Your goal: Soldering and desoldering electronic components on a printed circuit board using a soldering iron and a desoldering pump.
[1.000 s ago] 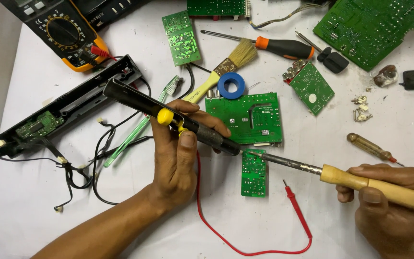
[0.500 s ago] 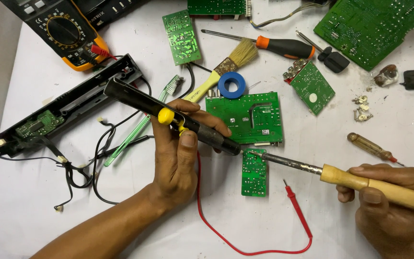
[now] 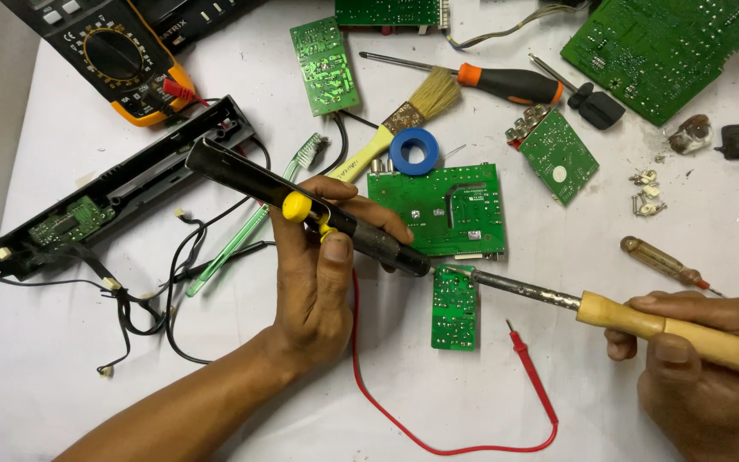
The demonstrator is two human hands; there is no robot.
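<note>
1. The right hand [image 3: 699, 368], at the 4 o'clock corner, has its fingers closed around the wooden handle of a soldering iron [image 3: 643, 321]; its metal tip points toward 10 o'clock and meets the top edge of a small green circuit board [image 3: 454, 308].
2. The left hand [image 3: 322, 274], near centre, grips a black desoldering pump [image 3: 301, 205] with a yellow button; the thumb rests just beside the button, and the nozzle touches the iron's tip at the small board.
3. A red probe lead [image 3: 438, 411] curves from under the left hand toward 5 o'clock.
4. Just beyond the small board lies a larger green board [image 3: 438, 210], with a blue tape roll [image 3: 414, 151] and a brush [image 3: 404, 120] at 12 o'clock.
5. At 10 o'clock sit a black casing [image 3: 113, 205] and a yellow multimeter [image 3: 121, 64].
6. At 1 o'clock lies an orange-collared screwdriver [image 3: 472, 77].
</note>
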